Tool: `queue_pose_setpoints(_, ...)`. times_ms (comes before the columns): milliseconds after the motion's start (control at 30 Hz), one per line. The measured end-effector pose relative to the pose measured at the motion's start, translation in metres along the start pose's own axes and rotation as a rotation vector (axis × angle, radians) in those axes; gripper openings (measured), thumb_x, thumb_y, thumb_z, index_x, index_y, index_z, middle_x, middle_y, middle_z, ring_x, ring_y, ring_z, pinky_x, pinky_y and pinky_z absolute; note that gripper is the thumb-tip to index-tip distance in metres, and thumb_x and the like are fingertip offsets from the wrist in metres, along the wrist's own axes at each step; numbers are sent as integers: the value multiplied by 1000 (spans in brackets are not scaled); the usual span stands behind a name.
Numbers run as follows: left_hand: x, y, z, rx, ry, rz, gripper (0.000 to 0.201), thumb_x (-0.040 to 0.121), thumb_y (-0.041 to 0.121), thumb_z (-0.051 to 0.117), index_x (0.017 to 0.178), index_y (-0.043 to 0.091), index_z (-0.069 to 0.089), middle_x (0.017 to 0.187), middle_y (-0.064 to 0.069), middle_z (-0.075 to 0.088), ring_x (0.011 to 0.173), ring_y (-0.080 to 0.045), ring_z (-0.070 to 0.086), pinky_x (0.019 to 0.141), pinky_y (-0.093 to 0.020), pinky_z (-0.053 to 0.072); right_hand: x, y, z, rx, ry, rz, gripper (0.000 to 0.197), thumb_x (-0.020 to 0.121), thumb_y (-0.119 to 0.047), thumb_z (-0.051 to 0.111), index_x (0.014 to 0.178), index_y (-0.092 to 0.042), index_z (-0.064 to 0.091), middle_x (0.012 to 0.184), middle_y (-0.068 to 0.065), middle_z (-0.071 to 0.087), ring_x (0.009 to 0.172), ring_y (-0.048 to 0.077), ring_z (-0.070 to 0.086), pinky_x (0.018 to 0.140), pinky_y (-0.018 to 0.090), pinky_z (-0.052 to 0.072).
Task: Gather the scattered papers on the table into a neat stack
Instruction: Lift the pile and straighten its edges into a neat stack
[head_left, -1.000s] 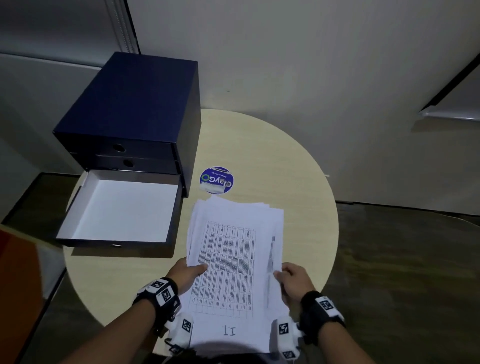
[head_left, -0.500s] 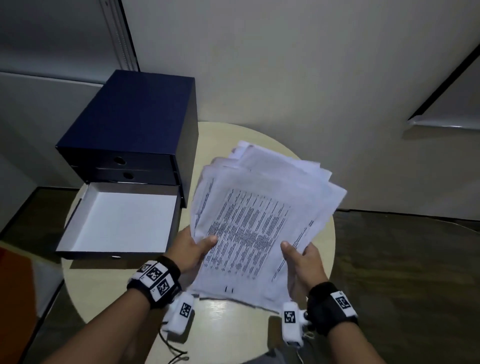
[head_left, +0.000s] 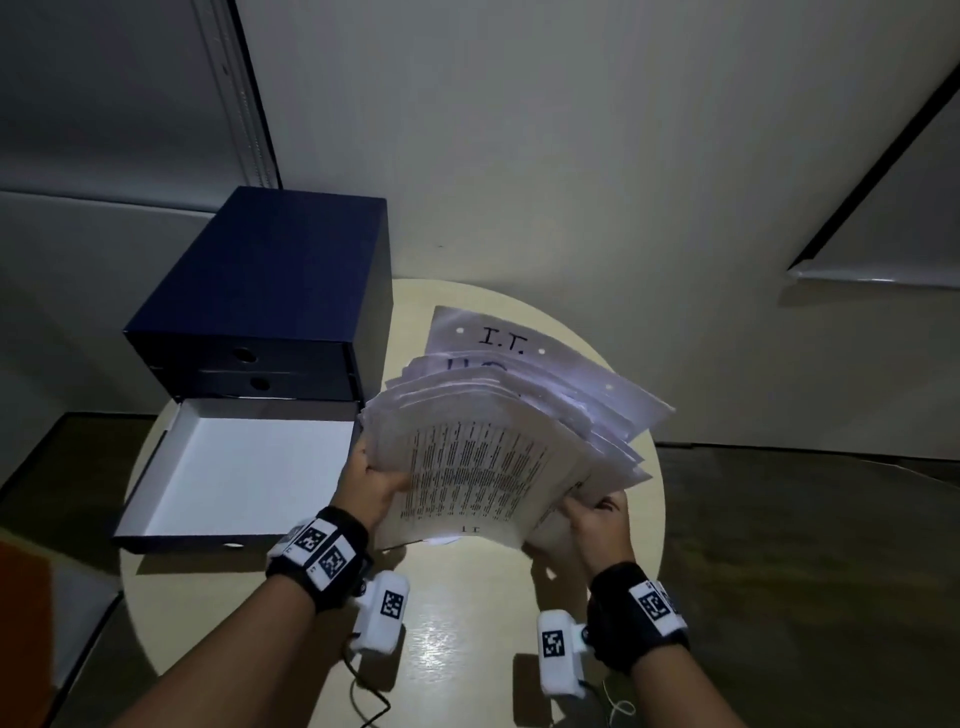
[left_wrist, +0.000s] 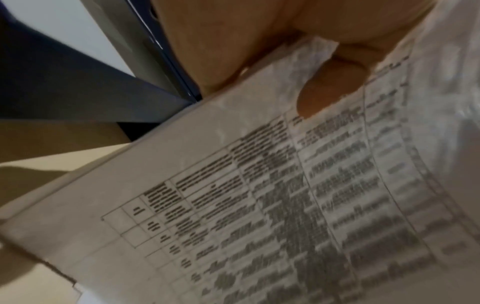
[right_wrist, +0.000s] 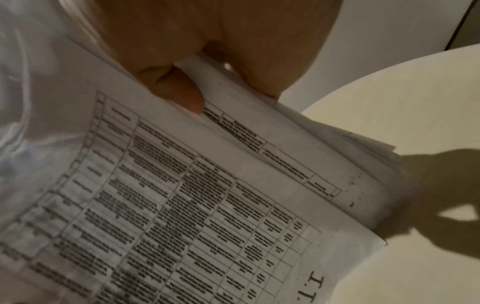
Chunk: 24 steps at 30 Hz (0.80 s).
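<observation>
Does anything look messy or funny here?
Yes. The bundle of white printed papers held by the left hand and right hand is fanned out, its edges staggered, not yet a neat stack.

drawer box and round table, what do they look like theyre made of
Drawer box: likely rigid cardboard with a matte navy covering; the open bottom drawer shows thin walls and a plain white lining, and the closed fronts have punched finger holes. Round table: pale beige top with a smooth semi-gloss finish, since it mirrors a light patch; probably laminate, though the core is hidden.
</observation>
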<state>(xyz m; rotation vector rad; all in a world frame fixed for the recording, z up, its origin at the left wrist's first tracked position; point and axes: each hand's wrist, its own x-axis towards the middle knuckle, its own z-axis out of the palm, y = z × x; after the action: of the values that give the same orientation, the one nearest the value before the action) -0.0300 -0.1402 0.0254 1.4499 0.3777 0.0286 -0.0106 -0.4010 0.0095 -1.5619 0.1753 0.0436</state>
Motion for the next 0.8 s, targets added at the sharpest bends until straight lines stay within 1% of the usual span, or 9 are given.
queue_pose_setpoints(133,6,-4,-11,2,23,-52,53,52,3,66,105,1,64,98,-19,70,101,-39,65,81,-50,56,4,0,4,46,-20,-24,34,57,2,57,89,-7,64,77,0,71,74,3,68,68,20,55)
queue_pose_setpoints(233,0,-4,-12,39,48,-55,33,50,4,72,83,6,68,90,-13,69,95,-33,63,80,-37,51,8,5,0,11,-41,65,33,60,3,60,93,-1,60,77,4,64,74,6,63,65,22,51)
queue_pose_setpoints(333,-5,-5,-10,-20,84,-46,45,48,4,77,92,6,68,86,-9,70,85,-27,61,71,-31,47,9,13,-8,-12,-130,219,22,92,8,57,109,-4,51,89,-4,56,95,9,57,59,16,50)
queue_pose_setpoints(400,-4,-4,-8,-47,88,-23,45,41,7,74,85,6,69,77,-2,73,80,-25,64,74,-33,51,6,4,-5,13,-137,194,31,87,8,59,115,1,49,92,2,58,95,19,59,56,11,50)
queue_pose_setpoints(500,2,0,-2,-83,91,8,47,56,0,71,102,3,63,91,-9,73,85,-21,71,71,-31,57,4,-9,4,39,-169,17,62,64,9,54,124,-1,46,103,13,64,90,6,69,75,26,58)
queue_pose_setpoints(600,2,5,10,-42,111,42,31,80,-2,74,108,7,63,98,-9,70,92,-21,66,79,-25,53,1,-7,17,-115,-183,-96,55,83,19,58,120,-21,51,116,3,62,108,6,63,100,41,51)
queue_pose_setpoints(667,5,5,14,-40,143,68,36,82,1,73,115,4,61,105,-10,70,97,-21,65,81,-23,51,5,-6,21,-111,-55,-119,43,89,11,63,120,-20,59,118,7,68,111,12,65,103,43,51)
queue_pose_setpoints(733,5,11,13,-58,164,91,44,80,5,76,120,3,59,109,-12,70,101,-23,66,83,-27,53,9,-9,23,-61,27,-111,34,90,7,65,121,-5,63,113,12,72,105,13,69,100,50,53)
queue_pose_setpoints(800,2,19,12,-84,175,85,40,77,4,78,114,5,62,101,-8,73,96,-18,69,80,-29,56,7,-15,23,5,42,-85,36,90,2,68,123,-10,62,114,8,72,106,13,68,102,47,52)
